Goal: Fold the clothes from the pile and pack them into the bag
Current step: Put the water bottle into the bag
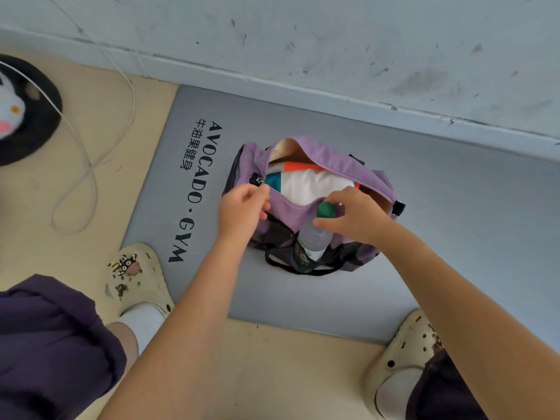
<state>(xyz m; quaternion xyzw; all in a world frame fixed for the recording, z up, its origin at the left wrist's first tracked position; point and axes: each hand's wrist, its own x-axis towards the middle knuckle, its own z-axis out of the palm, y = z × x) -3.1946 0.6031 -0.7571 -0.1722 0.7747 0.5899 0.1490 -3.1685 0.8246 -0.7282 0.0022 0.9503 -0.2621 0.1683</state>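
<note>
She is bent over the purple bag (306,213), which sits on a grey gym mat (454,237) on the floor, close to the wall. The bag's mouth gapes, and folded clothes (312,184), white with orange and teal patches, lie inside it, just beyond both hands. Her left hand (242,210) is curled and pinches the near lip of the bag at its left end, by what looks like the zip pull, though that is too small to be sure of. Her right hand (354,218) is curled round the neck of a clear bottle (313,237) with a green cap, thumb on the near side, fingers over the far side. The bottle stands nearly upright in the mesh side pocket on the near face of the bag, its long axis running from the cap at her fingers down towards her. The opening runs left to right between the two hands, so I would guess closing it means drawing the left hand across towards the right. No pile of clothes can be seen from here, so how much is left to fold I cannot say. The bottle's base is lost behind dark mesh and a black strap (303,268).
</note>
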